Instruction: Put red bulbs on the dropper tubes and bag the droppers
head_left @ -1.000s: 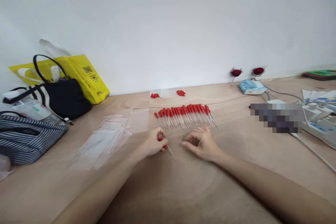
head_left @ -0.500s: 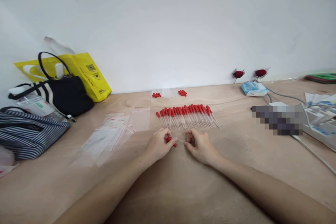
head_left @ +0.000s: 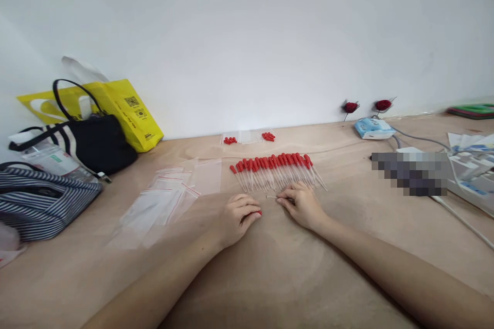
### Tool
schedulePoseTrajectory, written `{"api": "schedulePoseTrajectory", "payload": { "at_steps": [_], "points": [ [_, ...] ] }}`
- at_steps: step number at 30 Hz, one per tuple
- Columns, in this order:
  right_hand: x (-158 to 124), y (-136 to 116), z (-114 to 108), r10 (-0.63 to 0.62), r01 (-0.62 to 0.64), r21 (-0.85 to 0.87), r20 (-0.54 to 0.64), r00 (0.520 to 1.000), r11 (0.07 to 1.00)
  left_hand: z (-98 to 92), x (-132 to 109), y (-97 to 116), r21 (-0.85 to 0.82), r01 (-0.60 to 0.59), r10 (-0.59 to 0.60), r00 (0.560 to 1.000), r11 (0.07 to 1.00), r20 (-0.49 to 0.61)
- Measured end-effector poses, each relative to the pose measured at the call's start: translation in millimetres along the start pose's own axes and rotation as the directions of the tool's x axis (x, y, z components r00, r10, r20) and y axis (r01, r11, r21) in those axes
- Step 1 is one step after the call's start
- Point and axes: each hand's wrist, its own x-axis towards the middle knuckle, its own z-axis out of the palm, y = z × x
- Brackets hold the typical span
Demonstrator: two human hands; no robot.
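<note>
We look down at a wooden desk [head_left: 293,277], where our two bare hands rest near each other but apart. The right hand [head_left: 303,205] pinches a thin clear tube [head_left: 271,197] in its fingers, gripped toward one end, which seems meant to leave the other end bare and facing left. The left hand [head_left: 241,218] has its fingers curled over a red bulb [head_left: 260,213]; only a sliver shows, so we cannot tell whether more lies beneath. Just beyond, red-topped droppers [head_left: 275,161] lie in a row, tops away from us, probably so each can be told apart. Overlapping plastic bags [head_left: 154,211] lie flat to the left, within easy reach, we judge. Farther back, loose red bulbs [head_left: 268,136] sit in two heaps, perhaps grouped against rolling.
</note>
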Motion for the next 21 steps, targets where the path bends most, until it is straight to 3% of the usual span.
{"api": "schedulePoseTrajectory", "payload": {
  "at_steps": [7, 14, 21],
  "points": [
    [-5.1, -5.8, -4.7, -0.121, 0.119, -0.037, -0.056, 0.991, 0.992, 8.3, 9.0, 3.1, -0.009, 0.247, -0.247, 0.969, 0.969, -0.022],
    [-9.6, -16.5, -7.2, -0.199, 0.200, 0.002, -0.098, 0.975, 0.980, 6.1, 8.6, 6.6, -0.021, 0.262, -0.262, 0.965, 0.965, -0.015],
    [-12.1, -19.9, -6.5, -0.240, 0.241, 0.075, -0.034, 0.970, 0.968, 6.7, 9.4, 9.3, -0.028, 0.279, -0.280, 0.958, 0.960, -0.061]
  ]
}}
